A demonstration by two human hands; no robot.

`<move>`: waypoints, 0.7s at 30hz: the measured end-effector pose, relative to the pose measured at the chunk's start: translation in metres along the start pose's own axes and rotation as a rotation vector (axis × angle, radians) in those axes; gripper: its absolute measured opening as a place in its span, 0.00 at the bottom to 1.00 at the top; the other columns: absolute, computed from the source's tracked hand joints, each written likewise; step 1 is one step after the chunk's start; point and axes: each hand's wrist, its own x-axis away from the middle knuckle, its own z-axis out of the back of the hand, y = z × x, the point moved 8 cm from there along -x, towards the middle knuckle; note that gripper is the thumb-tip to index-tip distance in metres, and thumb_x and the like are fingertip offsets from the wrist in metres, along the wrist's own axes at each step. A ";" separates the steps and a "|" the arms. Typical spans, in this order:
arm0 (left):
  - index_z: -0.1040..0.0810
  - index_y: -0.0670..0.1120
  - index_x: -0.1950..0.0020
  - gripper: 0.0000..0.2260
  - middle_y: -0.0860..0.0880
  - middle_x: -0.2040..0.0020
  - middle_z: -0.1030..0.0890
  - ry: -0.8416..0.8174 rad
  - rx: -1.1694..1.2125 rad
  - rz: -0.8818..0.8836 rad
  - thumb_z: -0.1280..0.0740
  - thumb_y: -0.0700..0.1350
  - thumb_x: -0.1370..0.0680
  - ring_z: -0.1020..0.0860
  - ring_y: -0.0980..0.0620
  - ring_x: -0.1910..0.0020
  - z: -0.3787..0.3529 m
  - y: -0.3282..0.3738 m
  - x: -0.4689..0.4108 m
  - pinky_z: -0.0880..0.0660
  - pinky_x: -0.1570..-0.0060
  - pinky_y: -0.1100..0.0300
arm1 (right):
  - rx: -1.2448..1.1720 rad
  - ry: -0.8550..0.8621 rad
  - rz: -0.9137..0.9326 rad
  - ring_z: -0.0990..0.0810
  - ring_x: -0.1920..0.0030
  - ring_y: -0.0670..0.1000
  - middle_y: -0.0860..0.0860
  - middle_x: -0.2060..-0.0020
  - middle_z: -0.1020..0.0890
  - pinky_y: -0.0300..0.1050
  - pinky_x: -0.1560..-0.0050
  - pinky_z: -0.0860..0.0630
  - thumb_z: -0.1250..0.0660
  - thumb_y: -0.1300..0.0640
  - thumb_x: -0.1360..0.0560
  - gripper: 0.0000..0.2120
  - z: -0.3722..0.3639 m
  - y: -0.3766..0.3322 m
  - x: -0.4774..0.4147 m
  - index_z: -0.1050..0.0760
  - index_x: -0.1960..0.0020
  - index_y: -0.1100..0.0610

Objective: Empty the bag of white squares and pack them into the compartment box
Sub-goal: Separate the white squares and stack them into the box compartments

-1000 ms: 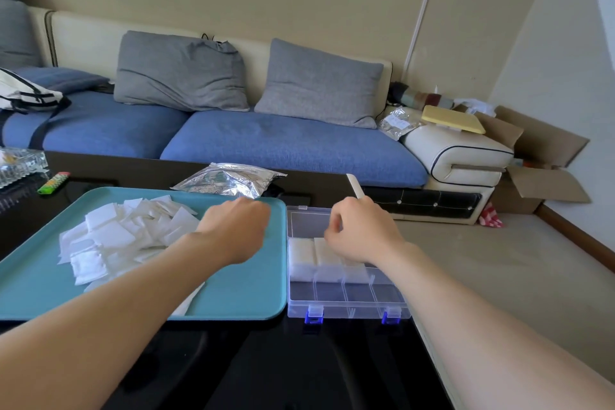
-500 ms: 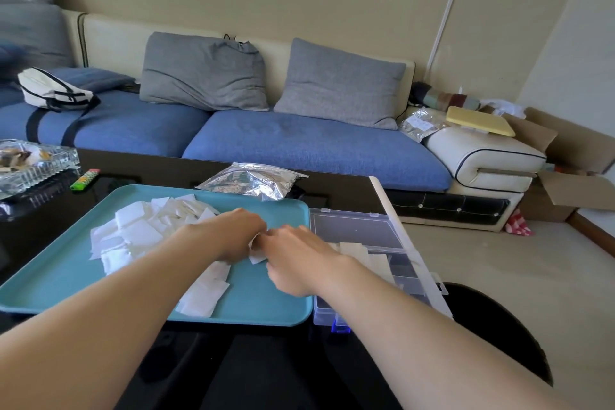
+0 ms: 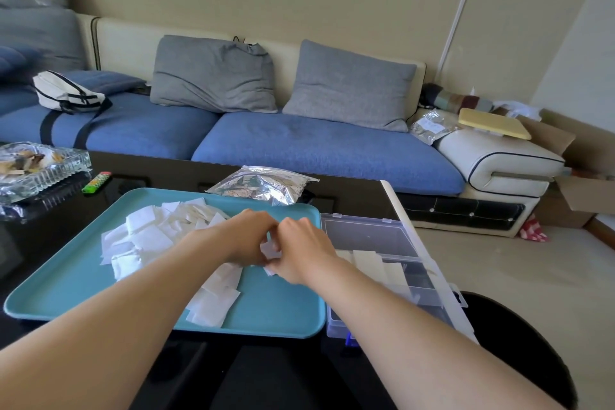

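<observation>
left hand (image 3: 246, 238) and right hand (image 3: 307, 251) curled together, both pinching a square (image 3: 270, 248); pile (image 3: 146, 236) left of the grip; box (image 3: 366, 226) just right

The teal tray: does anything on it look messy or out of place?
Yes. The thin white squares lie in a loose, overlapping heap across the teal plastic tray, several askew near its front edge.

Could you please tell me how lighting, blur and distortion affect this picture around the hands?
Head view: soft even daylight, no hard shadows; left hand and right hand look slightly soft; the glossy table mirrors the ashtray; the wide lens tilts the wall pipe.
</observation>
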 end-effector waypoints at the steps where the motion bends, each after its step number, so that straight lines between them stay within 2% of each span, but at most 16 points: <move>1: 0.19 0.49 0.41 0.15 0.51 0.48 0.20 0.002 0.001 0.006 0.24 0.44 0.26 0.25 0.51 0.49 0.001 -0.001 0.000 0.29 0.52 0.59 | -0.033 0.003 0.001 0.19 0.51 0.63 0.55 0.52 0.18 0.50 0.57 0.24 0.23 0.49 0.28 0.15 -0.002 0.000 0.000 0.23 0.49 0.56; 4: 0.19 0.52 0.47 0.13 0.53 0.51 0.21 0.016 0.034 0.027 0.22 0.43 0.29 0.23 0.51 0.51 0.006 -0.007 0.001 0.23 0.52 0.57 | -0.140 -0.001 0.013 0.20 0.48 0.63 0.56 0.49 0.17 0.51 0.57 0.25 0.25 0.52 0.26 0.14 -0.002 0.001 0.003 0.26 0.46 0.55; 6: 0.21 0.55 0.53 0.12 0.52 0.51 0.19 0.020 0.088 0.051 0.23 0.41 0.29 0.21 0.52 0.55 0.009 -0.011 0.002 0.21 0.57 0.58 | -0.182 -0.006 0.008 0.22 0.45 0.62 0.56 0.48 0.18 0.51 0.57 0.27 0.27 0.54 0.25 0.14 0.001 0.003 0.006 0.28 0.43 0.55; 10: 0.20 0.51 0.48 0.13 0.49 0.52 0.17 0.057 0.360 0.115 0.32 0.35 0.25 0.18 0.51 0.65 0.016 -0.014 0.006 0.20 0.65 0.59 | -0.319 0.018 -0.055 0.20 0.49 0.60 0.56 0.47 0.20 0.51 0.55 0.24 0.32 0.56 0.22 0.13 0.008 0.013 0.007 0.30 0.40 0.52; 14: 0.16 0.54 0.49 0.19 0.42 0.55 0.13 0.133 0.571 0.181 0.39 0.33 0.26 0.20 0.51 0.66 0.024 -0.017 0.007 0.26 0.64 0.60 | -0.398 0.098 -0.109 0.23 0.52 0.53 0.55 0.47 0.20 0.49 0.59 0.25 0.34 0.59 0.23 0.19 0.021 0.026 0.009 0.32 0.34 0.50; 16: 0.14 0.55 0.50 0.21 0.42 0.55 0.14 0.172 0.661 0.201 0.38 0.32 0.26 0.21 0.49 0.64 0.026 -0.017 0.007 0.24 0.60 0.56 | -0.427 0.149 -0.152 0.22 0.55 0.51 0.54 0.47 0.20 0.47 0.63 0.25 0.35 0.58 0.24 0.15 0.027 0.033 0.009 0.27 0.38 0.49; 19: 0.13 0.54 0.48 0.20 0.45 0.53 0.17 0.234 0.811 0.226 0.33 0.31 0.25 0.21 0.48 0.58 0.030 -0.013 0.008 0.18 0.54 0.55 | -0.499 0.213 -0.221 0.19 0.56 0.56 0.52 0.53 0.20 0.47 0.63 0.23 0.35 0.56 0.24 0.05 0.032 0.042 0.012 0.22 0.50 0.52; 21: 0.14 0.52 0.46 0.18 0.47 0.52 0.18 0.266 0.931 0.246 0.31 0.31 0.24 0.20 0.48 0.54 0.032 -0.009 0.009 0.16 0.50 0.56 | -0.567 0.232 -0.243 0.21 0.56 0.56 0.52 0.57 0.19 0.46 0.64 0.26 0.35 0.57 0.24 0.04 0.035 0.044 0.013 0.21 0.53 0.55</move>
